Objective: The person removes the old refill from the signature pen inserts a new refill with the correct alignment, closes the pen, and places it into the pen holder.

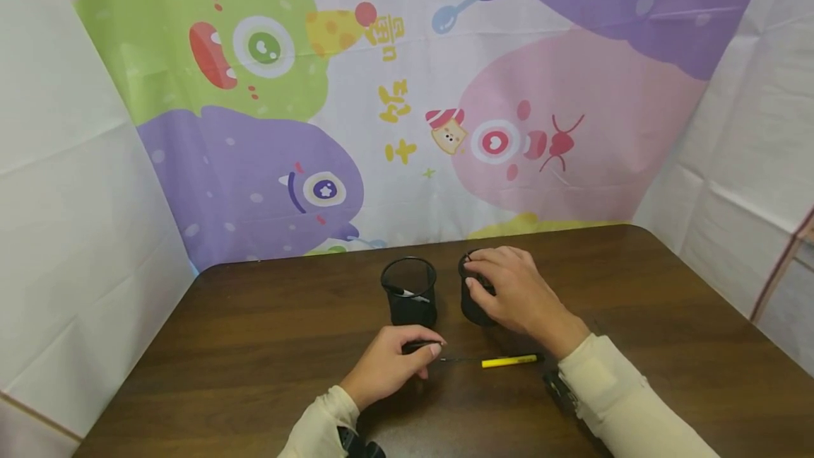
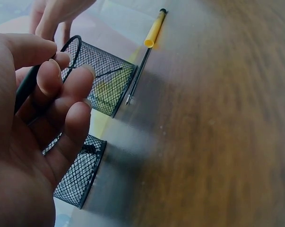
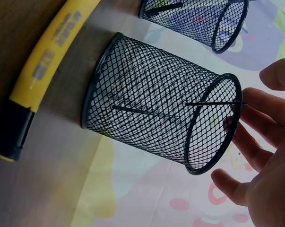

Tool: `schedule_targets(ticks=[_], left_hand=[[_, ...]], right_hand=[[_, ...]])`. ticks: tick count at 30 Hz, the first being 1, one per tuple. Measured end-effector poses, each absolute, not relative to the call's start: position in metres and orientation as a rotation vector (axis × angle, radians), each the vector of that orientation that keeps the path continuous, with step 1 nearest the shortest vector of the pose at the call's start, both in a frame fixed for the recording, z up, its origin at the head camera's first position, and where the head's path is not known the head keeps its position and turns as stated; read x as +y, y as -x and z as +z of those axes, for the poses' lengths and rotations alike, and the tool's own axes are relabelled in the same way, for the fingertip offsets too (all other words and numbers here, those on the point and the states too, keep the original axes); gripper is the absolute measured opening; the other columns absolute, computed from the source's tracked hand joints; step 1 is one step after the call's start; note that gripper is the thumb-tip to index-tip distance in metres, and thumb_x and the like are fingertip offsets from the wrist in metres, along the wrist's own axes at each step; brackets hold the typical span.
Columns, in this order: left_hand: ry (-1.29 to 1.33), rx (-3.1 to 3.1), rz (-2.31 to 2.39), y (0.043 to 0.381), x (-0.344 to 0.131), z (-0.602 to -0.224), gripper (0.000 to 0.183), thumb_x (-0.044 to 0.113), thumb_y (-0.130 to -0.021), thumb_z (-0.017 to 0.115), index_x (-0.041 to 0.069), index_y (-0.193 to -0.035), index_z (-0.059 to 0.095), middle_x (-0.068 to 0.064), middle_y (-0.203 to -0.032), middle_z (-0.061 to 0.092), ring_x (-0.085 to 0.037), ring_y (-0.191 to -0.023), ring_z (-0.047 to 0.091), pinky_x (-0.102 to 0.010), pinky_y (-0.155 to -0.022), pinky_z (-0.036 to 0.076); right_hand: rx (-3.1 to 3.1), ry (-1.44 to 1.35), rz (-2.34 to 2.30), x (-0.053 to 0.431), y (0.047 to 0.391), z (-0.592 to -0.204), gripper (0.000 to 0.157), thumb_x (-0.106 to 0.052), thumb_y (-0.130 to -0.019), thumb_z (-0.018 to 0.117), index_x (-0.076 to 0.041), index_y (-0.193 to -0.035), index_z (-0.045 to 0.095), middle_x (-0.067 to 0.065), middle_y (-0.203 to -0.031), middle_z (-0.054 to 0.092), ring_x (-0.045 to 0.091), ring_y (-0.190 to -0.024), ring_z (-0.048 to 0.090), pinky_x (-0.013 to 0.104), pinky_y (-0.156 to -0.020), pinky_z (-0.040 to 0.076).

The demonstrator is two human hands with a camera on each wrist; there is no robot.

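Brown tabletop (image 1: 267,359); black stick (image 2: 26,89) pinched by left grip (image 1: 390,364) near right mesh cup (image 3: 149,97); right grip (image 1: 516,290) loosely spread at cup; yellow tube (image 1: 509,361) laid before cup.

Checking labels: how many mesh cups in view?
2: the left mesh cup stands just beyond the left hand; the right mesh cup stands beside it, the right hand at its rim.

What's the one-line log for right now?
Left hand: holds black rod | Right hand: at rim of right mesh cup | Yellow tube: on table | Left mesh cup: holds pen
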State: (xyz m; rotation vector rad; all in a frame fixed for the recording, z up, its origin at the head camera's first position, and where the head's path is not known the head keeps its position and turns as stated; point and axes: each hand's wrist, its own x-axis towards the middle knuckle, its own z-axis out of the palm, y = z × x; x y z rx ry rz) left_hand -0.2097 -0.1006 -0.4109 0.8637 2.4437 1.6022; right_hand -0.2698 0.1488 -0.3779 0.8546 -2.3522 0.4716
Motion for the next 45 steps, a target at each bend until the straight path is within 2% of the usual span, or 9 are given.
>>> schedule_targets(ticks=[10, 19, 25, 36, 40, 45], left_hand=[[-0.859, 2.418, 1.613, 0.206, -0.098, -0.405, 0.017, 0.012, -0.098, 0.065, 0.002, -0.110, 0.074, -0.021, -0.076, 0.068, -0.020, -0.060, 0.066, -0.021, -0.054, 0.047], [-0.860, 2.432, 1.599, 0.206, -0.098, -0.405, 0.017, 0.011, -0.098, 0.065, 0.002, -0.109, 0.074, -0.019, -0.073, 0.068, -0.021, -0.060, 0.066, -0.021, -0.054, 0.045], [-0.861, 2.431, 1.604, 0.206, -0.098, -0.406, 0.017, 0.011, -0.098, 0.065, 0.003, -0.109, 0.074, -0.020, -0.074, 0.068, -0.020, -0.060, 0.065, -0.021, -0.055, 0.046], [-0.864, 2.484, 1.561, 0.222, -0.102, -0.432, 0.017, 0.015, -0.099, 0.065, 0.008, -0.111, 0.074, -0.013, -0.074, 0.069, -0.020, -0.060, 0.066, -0.022, -0.054, 0.046], [-0.873, 2.485, 1.570, 0.216, -0.101, -0.421, 0.017, 0.013, -0.098, 0.065, 0.005, -0.110, 0.074, -0.015, -0.074, 0.069, -0.024, -0.060, 0.066, -0.021, -0.053, 0.044], [-0.897, 2.461, 1.598, 0.209, -0.101, -0.410, 0.017, 0.012, -0.099, 0.064, 0.004, -0.110, 0.073, -0.017, -0.078, 0.069, -0.018, -0.059, 0.064, -0.022, -0.053, 0.046]], right_hand=[[-2.273, -0.867, 0.471, 0.150, 0.262, -0.372, 0.029, -0.018, -0.092, 0.070, -0.004, -0.116, 0.073, 0.010, -0.122, 0.068, 0.030, -0.111, 0.061, 0.055, -0.096, 0.044], [-2.123, -0.893, 0.497, 0.152, 0.262, -0.362, 0.026, -0.008, -0.085, 0.075, -0.001, -0.111, 0.073, 0.012, -0.115, 0.068, 0.030, -0.105, 0.064, 0.053, -0.091, 0.046], [-2.061, -0.911, 0.492, 0.153, 0.262, -0.358, 0.027, -0.007, -0.084, 0.074, 0.001, -0.110, 0.073, 0.013, -0.113, 0.068, 0.030, -0.104, 0.064, 0.053, -0.089, 0.047], [-1.970, -0.953, 0.499, 0.151, 0.257, -0.345, 0.023, -0.001, -0.080, 0.076, 0.000, -0.103, 0.074, 0.013, -0.105, 0.068, 0.030, -0.097, 0.065, 0.051, -0.084, 0.048], [-1.968, -0.972, 0.484, 0.149, 0.254, -0.342, 0.023, 0.001, -0.079, 0.076, 0.000, -0.102, 0.073, 0.012, -0.103, 0.067, 0.029, -0.095, 0.064, 0.050, -0.084, 0.050], [-1.973, -0.985, 0.570, 0.145, 0.247, -0.344, 0.022, 0.003, -0.078, 0.076, 0.000, -0.100, 0.074, 0.011, -0.102, 0.065, 0.028, -0.090, 0.063, 0.047, -0.082, 0.052]])
